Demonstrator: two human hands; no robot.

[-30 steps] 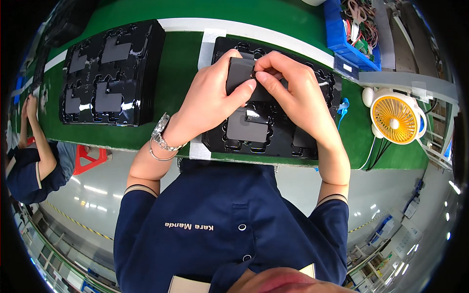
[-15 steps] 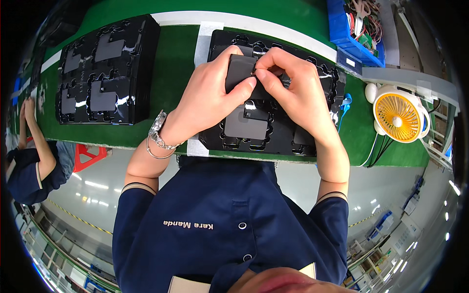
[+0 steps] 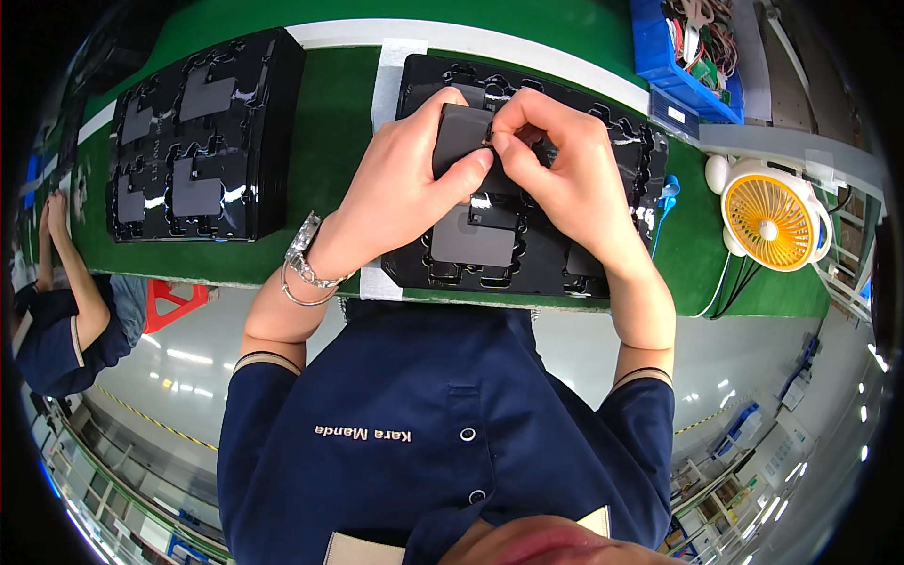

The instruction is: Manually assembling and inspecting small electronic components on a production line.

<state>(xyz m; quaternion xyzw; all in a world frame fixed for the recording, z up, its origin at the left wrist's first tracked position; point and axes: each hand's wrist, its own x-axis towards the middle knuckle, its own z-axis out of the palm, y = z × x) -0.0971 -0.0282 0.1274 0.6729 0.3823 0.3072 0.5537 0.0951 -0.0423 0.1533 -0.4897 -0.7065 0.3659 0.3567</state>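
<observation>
Above a black plastic tray, my left hand grips a flat dark grey part with a notched edge, thumb across its face. My right hand is closed in a pinch at that part's right edge, by the notch; whatever its fingertips hold is too small to make out. Below my hands, a similar grey part lies in a tray pocket, beside a small black piece. Another grey part is partly hidden under my right wrist.
A stack of black trays with several grey parts stands at the left. On the right are a yellow and white fan, a blue item and a blue bin of wires. At far left another person's arms show.
Both hands keep their hold at the part's notch, with barely any finger movement. The whole view has shifted very slightly.
</observation>
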